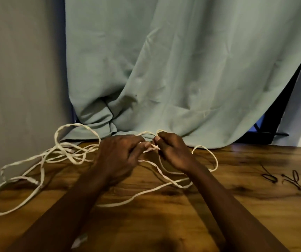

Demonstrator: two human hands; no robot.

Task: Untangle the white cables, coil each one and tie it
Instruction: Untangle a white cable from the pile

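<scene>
Working at the far side of the wooden table point(237, 197), right up against a pale green curtain point(182, 70). Pinching one short stretch of the white cables point(68, 151) with the left hand point(120, 157), fingers point(142, 144) curled and pressed together on the strand. Pinching the same spot from the other side with the right hand point(173, 153), fingers point(161, 140) curled in tight as well, almost touching the left ones. Holding that little knotted bit just above the table, between the two sets of fingertips, with small loops arching up behind the knuckles against the curtain.

Off to the left of the fingers, trailing away in a loose tangle: big loops crossing one another, rising against the curtain hem at the back, spilling flat toward the left table edge beside the grey wall point(19, 70). Off to the right too, curving out in one open loop beyond the right wrist, then sweeping back under both forearms toward the middle of the table. Low down by the left forearm, catching a white plug end point(79, 240), too blurred to read.

Far right, well apart from both hands, lying flat on the wood: thin black ties point(271, 177), twisted into small loops.
</scene>
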